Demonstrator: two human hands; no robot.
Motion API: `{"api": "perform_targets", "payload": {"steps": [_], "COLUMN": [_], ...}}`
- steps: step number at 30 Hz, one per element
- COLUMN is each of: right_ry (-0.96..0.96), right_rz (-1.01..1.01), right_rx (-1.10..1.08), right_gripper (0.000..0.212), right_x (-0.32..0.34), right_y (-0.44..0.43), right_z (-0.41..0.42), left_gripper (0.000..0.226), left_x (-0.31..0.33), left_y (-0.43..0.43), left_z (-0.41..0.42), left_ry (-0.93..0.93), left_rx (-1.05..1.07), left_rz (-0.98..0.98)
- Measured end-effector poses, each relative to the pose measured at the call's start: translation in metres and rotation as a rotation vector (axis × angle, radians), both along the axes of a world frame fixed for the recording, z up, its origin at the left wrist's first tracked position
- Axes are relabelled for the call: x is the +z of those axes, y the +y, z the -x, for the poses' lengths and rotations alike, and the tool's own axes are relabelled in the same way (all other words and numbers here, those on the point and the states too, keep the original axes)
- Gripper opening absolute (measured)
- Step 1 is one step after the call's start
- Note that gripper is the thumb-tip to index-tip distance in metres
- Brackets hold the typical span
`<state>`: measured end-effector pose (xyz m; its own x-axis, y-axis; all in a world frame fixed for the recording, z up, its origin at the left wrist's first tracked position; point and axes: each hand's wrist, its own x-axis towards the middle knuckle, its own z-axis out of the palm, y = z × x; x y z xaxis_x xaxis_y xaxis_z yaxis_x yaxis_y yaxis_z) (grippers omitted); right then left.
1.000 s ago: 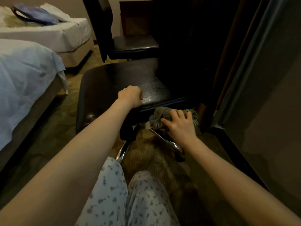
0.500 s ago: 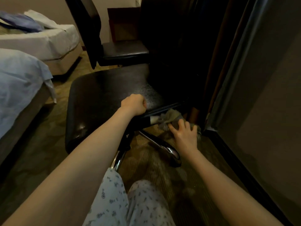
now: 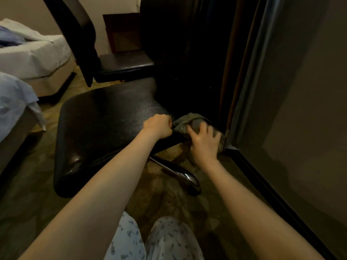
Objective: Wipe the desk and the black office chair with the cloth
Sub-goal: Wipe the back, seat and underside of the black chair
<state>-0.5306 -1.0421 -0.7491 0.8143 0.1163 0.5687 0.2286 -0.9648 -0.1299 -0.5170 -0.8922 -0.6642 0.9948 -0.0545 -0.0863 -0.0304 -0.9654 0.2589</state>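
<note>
The crumpled grey cloth (image 3: 187,121) sits at the right edge of the black leather office chair (image 3: 105,132); white-sheeted beds (image 3: 35,55) left, second black chair (image 3: 124,63) behind.

Dim, warm light (right side murky), soft blur, wide-angle bending.
</note>
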Motion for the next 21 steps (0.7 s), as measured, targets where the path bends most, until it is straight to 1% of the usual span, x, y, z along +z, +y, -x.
{"api": "perform_targets", "payload": {"steps": [2, 4, 6, 7, 9, 12, 14, 15, 17, 19, 21], "right_ry": [0.153, 0.382, 0.494, 0.500, 0.416, 0.205, 0.118, 0.119, 0.209, 0.376, 0.560], "right_rz": [0.071, 0.133, 0.046, -0.028, -0.153, -0.319, -0.319, -0.285, -0.206, -0.125, -0.102], "right_rx": [-0.012, -0.033, -0.112, -0.159, -0.180, -0.108, -0.067, -0.073, -0.114, -0.145, -0.197], "right_gripper": [0.067, 0.057, 0.053, 0.053, 0.055, 0.056, 0.056, 0.057, 0.056, 0.052, 0.049], "right_x": [-0.022, -0.046, -0.060, -0.060, -0.046, -0.008, 0.015, 0.021, 0.021, 0.008, -0.010], "right_y": [-0.010, -0.029, -0.049, -0.055, -0.059, -0.054, -0.041, -0.034, -0.031, -0.042, -0.057], "right_z": [0.006, 0.014, 0.023, 0.025, 0.020, -0.003, -0.016, -0.021, -0.029, -0.030, -0.023], "left_gripper": [0.015, 0.018, 0.019, 0.019, 0.019, 0.023, 0.025, 0.026, 0.026, 0.025, 0.024], "left_x": [-0.001, 0.002, 0.003, 0.003, 0.005, 0.007, 0.007, 0.005, 0.002, 0.000, 0.000], "left_y": [0.002, 0.003, 0.001, 0.000, -0.002, -0.007, -0.012, -0.014, -0.016, -0.015, -0.012], "left_z": [-0.001, -0.001, 0.000, -0.001, -0.003, -0.010, -0.014, -0.015, -0.020, -0.024, -0.027], "left_ry": [0.008, 0.017, 0.033, 0.032, 0.024, 0.010, -0.019, -0.031, -0.040, -0.035, -0.039], "left_rx": [0.004, 0.003, -0.003, -0.003, -0.005, -0.025, -0.022, -0.018, -0.011, -0.008, -0.019], "left_rz": [0.025, 0.029, 0.027, 0.021, 0.015, 0.025, 0.028, 0.028, 0.043, 0.067, 0.071]}}
